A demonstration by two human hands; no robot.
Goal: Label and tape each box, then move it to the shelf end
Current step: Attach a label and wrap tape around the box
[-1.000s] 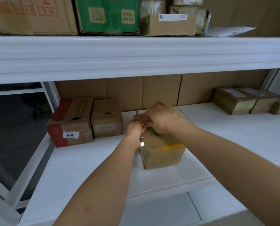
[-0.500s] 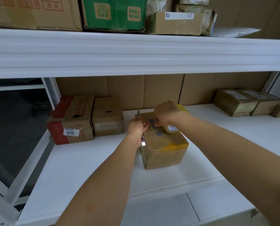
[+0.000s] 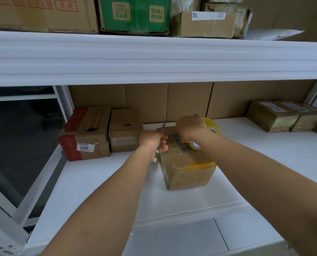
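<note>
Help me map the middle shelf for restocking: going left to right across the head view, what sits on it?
Red-ended box with the 3011 sticker → plain brown box → left hand gripping a cutter → box being taped → tape roll → row of labelled parcels at the far right.

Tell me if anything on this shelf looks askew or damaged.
The box being taped sits turned at an angle to the shelf edge. On the left, the red-and-brown carton has a torn-looking hole in its top. Otherwise nothing stands out.
</note>
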